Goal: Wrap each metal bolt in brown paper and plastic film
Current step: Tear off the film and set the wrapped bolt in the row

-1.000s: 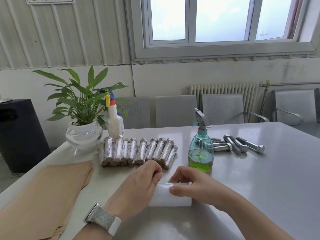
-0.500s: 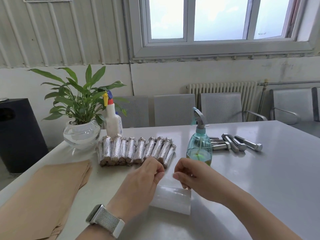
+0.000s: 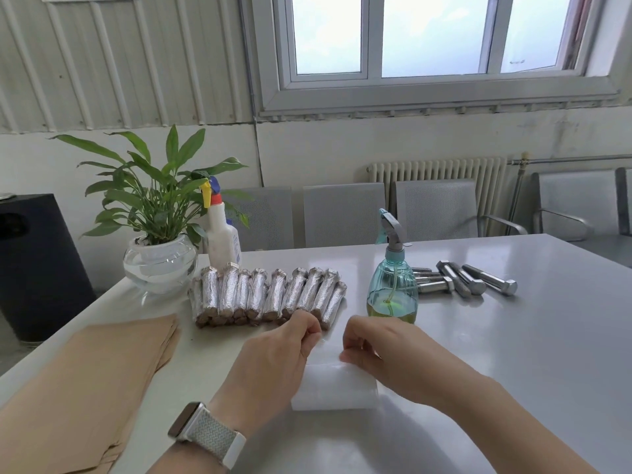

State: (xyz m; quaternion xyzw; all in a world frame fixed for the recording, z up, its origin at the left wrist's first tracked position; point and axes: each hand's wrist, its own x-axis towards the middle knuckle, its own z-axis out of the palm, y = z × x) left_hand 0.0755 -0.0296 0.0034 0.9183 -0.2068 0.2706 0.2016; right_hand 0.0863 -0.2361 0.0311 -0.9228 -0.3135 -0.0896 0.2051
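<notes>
Hands (image 3: 273, 354) pinching film above roll (image 3: 337, 388)

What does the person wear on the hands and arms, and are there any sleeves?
The left hand and right hand are bare, with no gloves or rings visible. Both forearms are bare too; no sleeve shows in the view. The left wrist carries a smartwatch with a dark rectangular case and a pale grey woven band with white ends.

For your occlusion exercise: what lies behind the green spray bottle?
Behind the spray bottle lie bare bolts on the table. The bottle covers some bolts' left ends, so their count is unclear.
</notes>
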